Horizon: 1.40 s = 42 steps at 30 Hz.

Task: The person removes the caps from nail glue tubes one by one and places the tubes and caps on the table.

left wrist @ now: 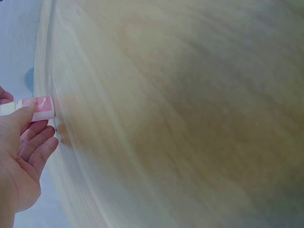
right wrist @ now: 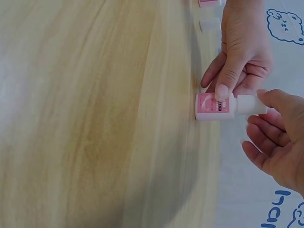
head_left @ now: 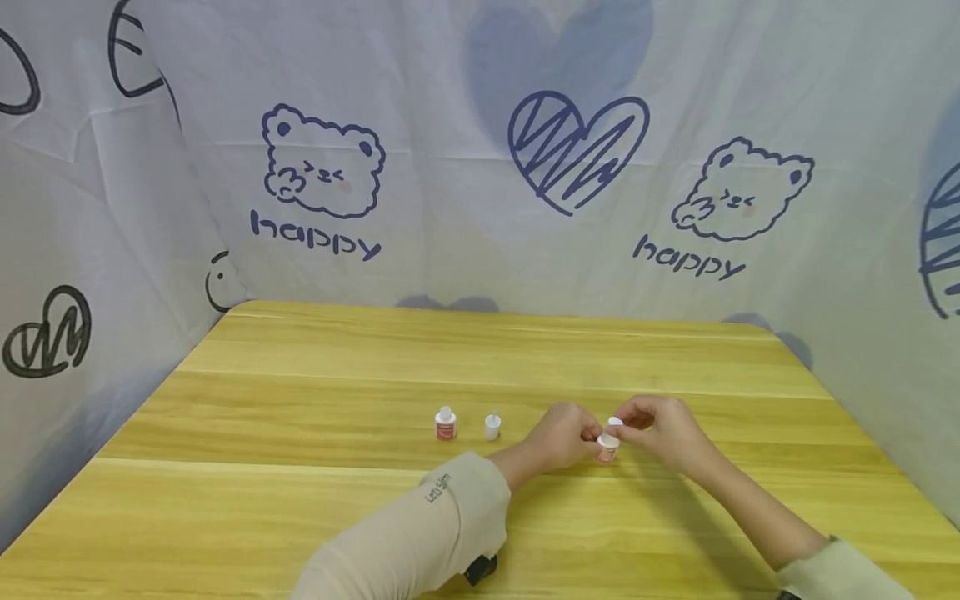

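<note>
A small white bottle with a pink label [right wrist: 209, 107] stands upright on the wooden table, right of its middle. My left hand [head_left: 562, 435] holds the bottle's body between thumb and fingers, as the left wrist view also shows. My right hand [head_left: 670, 429] pinches a white cap [right wrist: 249, 104] at the bottle's top between thumb and index finger. Its other fingers are loosely bent beside the bottle. Whether the cap is seated or loose on the neck cannot be told.
A second bottle with a pink-red label [head_left: 446, 427] stands to the left, its pale top showing. Between it and my left hand sits a separate small white cap [head_left: 492, 427] with a thin stem pointing up. A printed cloth [head_left: 450, 192] hangs behind the table [head_left: 322, 517].
</note>
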{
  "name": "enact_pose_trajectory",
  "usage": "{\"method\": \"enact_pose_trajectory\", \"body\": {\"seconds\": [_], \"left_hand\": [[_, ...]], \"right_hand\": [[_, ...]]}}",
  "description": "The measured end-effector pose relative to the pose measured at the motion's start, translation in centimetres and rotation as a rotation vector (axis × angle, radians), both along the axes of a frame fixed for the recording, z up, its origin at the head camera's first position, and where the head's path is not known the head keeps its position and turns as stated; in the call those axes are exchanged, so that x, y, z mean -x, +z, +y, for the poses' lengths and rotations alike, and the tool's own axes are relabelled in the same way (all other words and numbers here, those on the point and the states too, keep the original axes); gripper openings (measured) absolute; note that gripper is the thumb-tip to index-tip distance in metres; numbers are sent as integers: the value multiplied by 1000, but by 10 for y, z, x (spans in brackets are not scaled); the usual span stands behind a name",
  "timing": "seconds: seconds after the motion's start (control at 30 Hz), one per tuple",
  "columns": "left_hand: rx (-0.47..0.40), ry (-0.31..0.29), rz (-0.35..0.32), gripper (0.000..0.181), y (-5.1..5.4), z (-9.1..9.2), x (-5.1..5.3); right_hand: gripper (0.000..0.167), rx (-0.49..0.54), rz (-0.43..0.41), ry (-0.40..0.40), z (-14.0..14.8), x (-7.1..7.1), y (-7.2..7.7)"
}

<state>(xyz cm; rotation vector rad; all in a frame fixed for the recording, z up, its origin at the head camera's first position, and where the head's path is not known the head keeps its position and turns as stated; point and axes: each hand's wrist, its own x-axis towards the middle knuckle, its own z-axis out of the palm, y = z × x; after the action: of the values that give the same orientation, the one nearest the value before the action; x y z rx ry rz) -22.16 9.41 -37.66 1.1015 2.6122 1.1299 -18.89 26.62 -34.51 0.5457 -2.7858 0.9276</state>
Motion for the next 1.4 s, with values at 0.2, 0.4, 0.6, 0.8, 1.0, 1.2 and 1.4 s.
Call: {"method": "enact_pose_trajectory", "body": {"seconds": [0.2, 0.4, 0.6, 0.8, 1.0, 1.2, 1.4], "left_hand": [[29, 18, -14, 11, -2, 2, 1], [38, 19, -11, 13, -1, 3, 0], [43, 33, -3, 11, -1, 4, 0], [43, 29, 0, 12, -2, 4, 0], [45, 28, -5, 12, -2, 3, 0], [27, 27, -24, 13, -1, 3, -1], [25, 37, -35, 10, -1, 2, -1]], "right_hand": [[9, -8, -54, 47, 2, 0, 4], [11, 9, -65, 98, 3, 0, 5], [15, 3, -23, 67, 3, 0, 3], [2, -64, 52, 30, 3, 2, -6], [4, -62, 62, 58, 3, 1, -5], [5, -38, 21, 94, 4, 0, -2], [10, -14, -50, 124, 5, 0, 1]]}}
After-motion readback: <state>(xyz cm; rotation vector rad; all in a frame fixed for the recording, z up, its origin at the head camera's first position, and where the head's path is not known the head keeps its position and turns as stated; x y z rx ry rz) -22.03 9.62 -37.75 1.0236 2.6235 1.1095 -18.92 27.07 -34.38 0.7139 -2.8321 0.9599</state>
